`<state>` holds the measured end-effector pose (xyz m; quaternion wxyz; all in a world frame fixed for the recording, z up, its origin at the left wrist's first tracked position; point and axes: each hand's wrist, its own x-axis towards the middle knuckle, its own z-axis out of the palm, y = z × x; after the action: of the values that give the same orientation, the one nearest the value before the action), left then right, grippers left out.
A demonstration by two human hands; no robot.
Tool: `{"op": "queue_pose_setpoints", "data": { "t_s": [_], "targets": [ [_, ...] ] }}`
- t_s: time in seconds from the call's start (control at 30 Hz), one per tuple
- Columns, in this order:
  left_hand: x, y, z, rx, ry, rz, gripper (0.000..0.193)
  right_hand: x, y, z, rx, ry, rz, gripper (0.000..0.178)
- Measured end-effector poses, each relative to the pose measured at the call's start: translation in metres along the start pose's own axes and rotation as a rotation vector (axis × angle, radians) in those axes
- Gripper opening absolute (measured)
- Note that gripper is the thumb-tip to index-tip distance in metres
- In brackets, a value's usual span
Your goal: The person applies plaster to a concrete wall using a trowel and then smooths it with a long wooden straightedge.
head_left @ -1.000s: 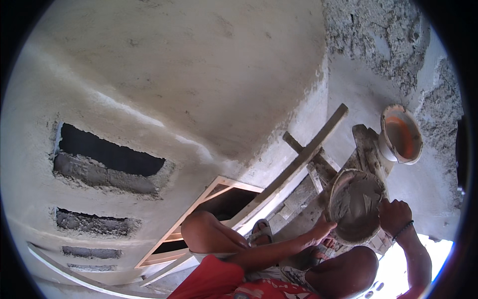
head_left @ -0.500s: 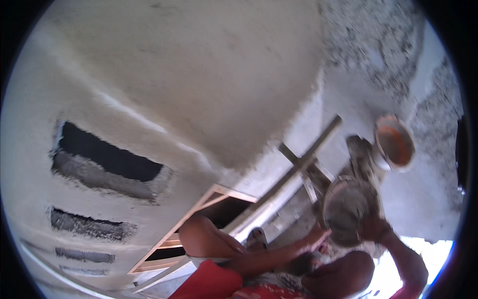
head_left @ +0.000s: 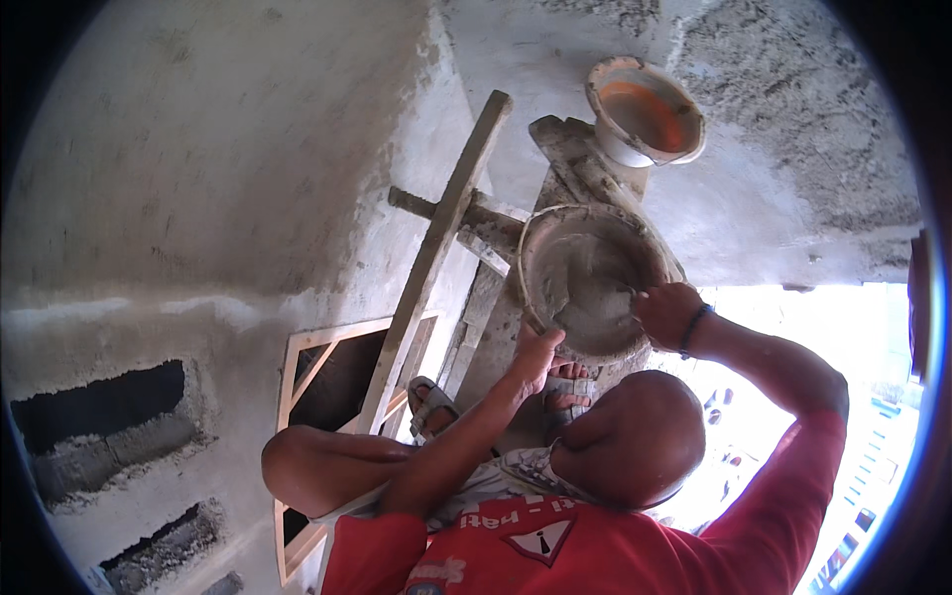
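A round bucket (head_left: 635, 238) of wet grey mortar (head_left: 585, 263) stands tilted toward me on the plank in front of my knees. My left hand (head_left: 537, 355) is closed on its near left rim, thumb over the edge. At the right side of the bucket my right hand (head_left: 669, 315) is a fist, knuckles over the mortar. It grips what looks like a trowel (head_left: 629, 291), its blade smeared with mortar and mostly sunk in it; the handle is hidden by my fingers.
A pale bucket (head_left: 640, 154) with an orange-stained inside stands beyond. Mortar-caked planks (head_left: 555, 188) lie under the buckets. A long timber (head_left: 436, 258) slants up at left, by a wooden frame (head_left: 293, 372). Plastered wall with rectangular holes (head_left: 109, 416) is at left; bright open space at right.
My view has swung, so the buckets and hands sit farther left and higher. My left hand has come onto the bucket's rim; my right hand stays at its right side.
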<state>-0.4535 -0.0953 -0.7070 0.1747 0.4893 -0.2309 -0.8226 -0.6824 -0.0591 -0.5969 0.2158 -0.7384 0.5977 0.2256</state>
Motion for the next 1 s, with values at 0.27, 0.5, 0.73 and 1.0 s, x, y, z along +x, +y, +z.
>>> {"op": "queue_pose_setpoints", "data": {
  "t_s": [0.27, 0.5, 0.73, 1.0],
  "targets": [
    [0.008, -0.012, -0.009, 0.029, 0.017, -0.034, 0.065, 0.007, 0.003, -0.025, -0.033, -0.173, 0.001, 0.019],
    [-0.004, 0.004, -0.002, 0.063, 0.145, 0.043, 0.061, 0.003, 0.013, -0.056, -0.094, 0.204, 0.119, 0.018],
    [0.009, -0.008, -0.001, -0.085, -0.008, -0.103, 0.061, 0.014, 0.012, 0.027, -0.004, 0.116, 0.012, 0.018],
    [0.008, -0.006, -0.004, 0.040, 0.018, -0.066, 0.060, 0.004, -0.005, -0.031, 0.073, -0.286, 0.013, 0.019]
  ]
}}
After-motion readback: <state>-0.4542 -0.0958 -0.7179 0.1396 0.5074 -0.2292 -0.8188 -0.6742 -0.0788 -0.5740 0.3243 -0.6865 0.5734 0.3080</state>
